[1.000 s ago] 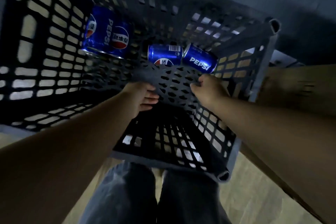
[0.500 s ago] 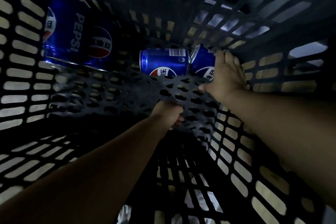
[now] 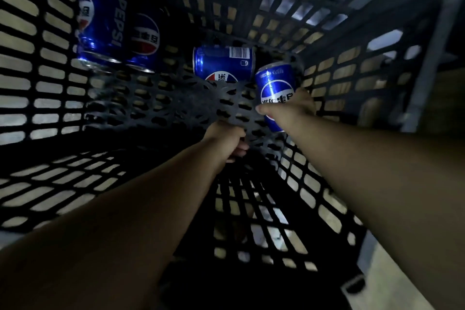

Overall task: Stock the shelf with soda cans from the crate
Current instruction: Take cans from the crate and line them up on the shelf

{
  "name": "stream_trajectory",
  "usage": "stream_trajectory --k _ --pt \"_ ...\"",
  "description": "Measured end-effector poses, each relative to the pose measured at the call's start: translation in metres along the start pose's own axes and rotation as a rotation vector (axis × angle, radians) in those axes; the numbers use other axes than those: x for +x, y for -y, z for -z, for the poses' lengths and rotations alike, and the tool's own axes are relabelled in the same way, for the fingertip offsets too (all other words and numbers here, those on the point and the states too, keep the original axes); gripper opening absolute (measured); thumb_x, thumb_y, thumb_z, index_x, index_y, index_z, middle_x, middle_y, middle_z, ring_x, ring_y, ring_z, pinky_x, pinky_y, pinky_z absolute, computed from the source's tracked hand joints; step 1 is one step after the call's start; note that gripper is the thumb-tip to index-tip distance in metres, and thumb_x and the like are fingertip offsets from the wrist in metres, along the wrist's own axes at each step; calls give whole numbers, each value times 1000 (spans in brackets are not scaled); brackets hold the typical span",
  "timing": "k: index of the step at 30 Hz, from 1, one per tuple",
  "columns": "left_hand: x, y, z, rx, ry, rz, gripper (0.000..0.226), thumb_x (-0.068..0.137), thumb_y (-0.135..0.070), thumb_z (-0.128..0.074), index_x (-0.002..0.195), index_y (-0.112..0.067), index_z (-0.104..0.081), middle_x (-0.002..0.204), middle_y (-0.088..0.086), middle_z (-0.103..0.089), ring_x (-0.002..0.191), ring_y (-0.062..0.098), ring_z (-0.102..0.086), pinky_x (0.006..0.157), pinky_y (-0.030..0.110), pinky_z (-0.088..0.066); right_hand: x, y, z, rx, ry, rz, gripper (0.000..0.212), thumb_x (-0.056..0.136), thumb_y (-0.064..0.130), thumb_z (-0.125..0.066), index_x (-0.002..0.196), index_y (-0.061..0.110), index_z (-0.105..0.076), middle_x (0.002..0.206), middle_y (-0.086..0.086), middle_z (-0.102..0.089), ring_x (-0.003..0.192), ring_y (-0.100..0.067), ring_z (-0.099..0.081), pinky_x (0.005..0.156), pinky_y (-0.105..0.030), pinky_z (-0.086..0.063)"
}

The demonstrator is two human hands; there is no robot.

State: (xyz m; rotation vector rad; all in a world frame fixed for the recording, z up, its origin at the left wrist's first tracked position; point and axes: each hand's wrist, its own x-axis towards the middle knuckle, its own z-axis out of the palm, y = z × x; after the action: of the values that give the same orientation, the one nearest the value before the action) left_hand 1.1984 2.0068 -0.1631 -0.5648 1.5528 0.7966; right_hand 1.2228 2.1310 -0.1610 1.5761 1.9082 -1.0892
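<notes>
I look down into a dark slatted plastic crate (image 3: 327, 33). My right hand (image 3: 289, 111) is wrapped around a blue Pepsi can (image 3: 275, 88) and holds it lifted off the crate floor. A second blue can (image 3: 224, 63) lies on its side just left of it. Two more blue cans (image 3: 115, 25) lie together against the left wall. My left hand (image 3: 227, 139) grips the edge of a perforated dark panel (image 3: 176, 106) inside the crate.
The crate's lattice walls (image 3: 37, 70) close in on all sides. A light floor (image 3: 392, 279) shows past the crate's lower right corner.
My right hand closed around the rightmost can and lifted it up and toward me. The view moved deeper into the crate. My left hand kept its grip on the panel.
</notes>
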Motion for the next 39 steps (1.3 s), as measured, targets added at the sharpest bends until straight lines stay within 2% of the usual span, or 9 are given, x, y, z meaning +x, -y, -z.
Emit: stream_trajectory --k 7,11,17,22,25,31,35,37,39 --pt "-92 3 7 -42 5 43 22 97 -18 -44 77 -14 -51 43 -2 -59 59 14 -54 60 25 -41 -91 14 37 -66 34 60 68 69 31 -83 124 10 -49 107 -3 -50 84 -15 -43 68 -22 -36" --pt "-152 0 12 -73 13 60 32 101 -26 -34 76 -14 -50 69 6 -58 63 17 -54 67 28 -42 -151 31 58 -30 87 85 64 67 30 -83 119 10 -52 106 -3 -55 84 -16 -50 67 -21 -38" --pt "-239 -5 25 -151 -15 92 36 102 -30 -33 82 -9 -55 73 7 -60 64 16 -57 60 29 -43 -232 60 78 94 134 59 67 52 32 -88 109 12 -60 100 -6 -68 87 -24 -66 80 -36 -56" --pt "-324 -24 49 -144 -36 32 36 102 -30 -32 113 -6 -57 75 6 -60 66 17 -57 79 34 -44 -299 99 119 158 135 83 50 64 29 -84 99 14 -53 93 -2 -61 82 -17 -59 69 -26 -47" --pt "-374 -36 62 -129 -28 7 37 102 -26 -32 118 -3 -56 80 6 -60 72 20 -57 88 35 -42 -340 123 145 152 128 157 57 63 29 -85 110 14 -55 93 -1 -61 80 -16 -58 67 -23 -43" --pt "-471 -55 80 -159 -42 -55 33 101 -27 -34 83 -7 -53 78 9 -60 67 20 -55 77 33 -44 -411 166 197 164 105 226 59 62 26 -85 113 12 -57 100 -3 -65 76 -15 -58 62 -22 -43" --pt "-523 -74 91 -170 -65 -102 30 100 -23 -34 77 -11 -49 65 8 -57 58 17 -48 57 27 -37 -447 191 228 223 73 293 47 66 23 -82 101 18 -51 78 7 -55 59 -2 -48 42 -11 -34" --pt "-547 -85 95 -198 -50 -131 31 98 -25 -37 73 -11 -47 58 8 -58 56 17 -47 60 27 -37 -465 206 242 299 58 310 50 65 20 -83 100 17 -47 78 7 -54 66 -10 -55 46 -15 -42" --pt "-569 -97 101 -255 -19 -159 32 97 -30 -38 72 -11 -46 64 9 -56 56 17 -45 60 27 -37 -480 222 253 387 38 355 53 60 17 -85 98 16 -48 84 3 -60 78 -19 -63 64 -28 -55"
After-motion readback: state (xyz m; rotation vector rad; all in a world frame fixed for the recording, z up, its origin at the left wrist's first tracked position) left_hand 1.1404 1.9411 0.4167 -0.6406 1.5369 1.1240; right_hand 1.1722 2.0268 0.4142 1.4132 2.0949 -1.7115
